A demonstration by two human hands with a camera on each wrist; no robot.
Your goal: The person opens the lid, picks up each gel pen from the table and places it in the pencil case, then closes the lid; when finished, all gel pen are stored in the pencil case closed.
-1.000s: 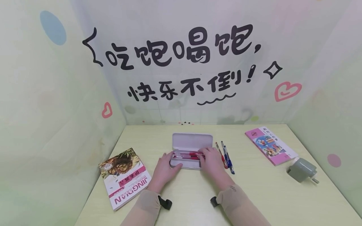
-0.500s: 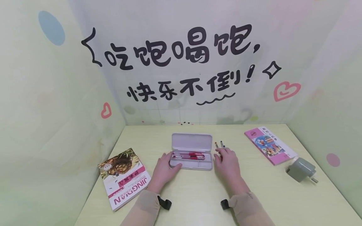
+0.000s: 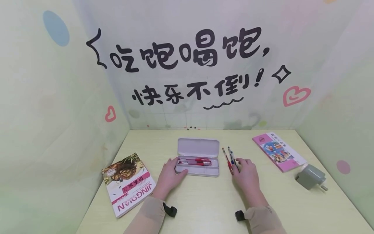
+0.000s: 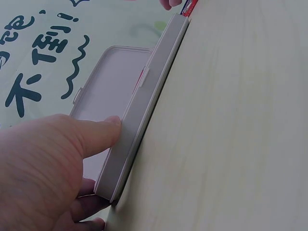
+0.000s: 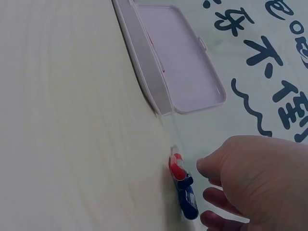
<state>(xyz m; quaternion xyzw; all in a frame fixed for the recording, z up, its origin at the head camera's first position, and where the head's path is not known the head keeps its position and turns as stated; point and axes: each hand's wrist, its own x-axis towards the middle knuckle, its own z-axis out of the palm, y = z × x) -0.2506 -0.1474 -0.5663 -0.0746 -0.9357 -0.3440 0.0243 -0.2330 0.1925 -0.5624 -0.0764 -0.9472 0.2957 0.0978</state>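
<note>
- Right hand (image 3: pixel 246 174) is now lying beside the loose pens (image 3: pixel 230 159), having left the pencil case (image 3: pixel 197 165) since the earlier frame; left hand (image 3: pixel 170 175) is unchanged.
- Head view: left fingers are pressing against the open case's left end on the bench (image 3: pixel 204 208); right fingers are resting relaxed, touching the pens just right of the case.
- Left wrist view: thumb (image 4: pixel 96 134) is pressing the case wall (image 4: pixel 144 110).
- Right wrist view: loosely curled fingers (image 5: pixel 214 168) are touching the red and blue pens (image 5: pixel 183 190), pinching nothing.

Pale desk (image 3: pixel 204 208), decorated pastel walls (image 3: pixel 52 97)
</note>
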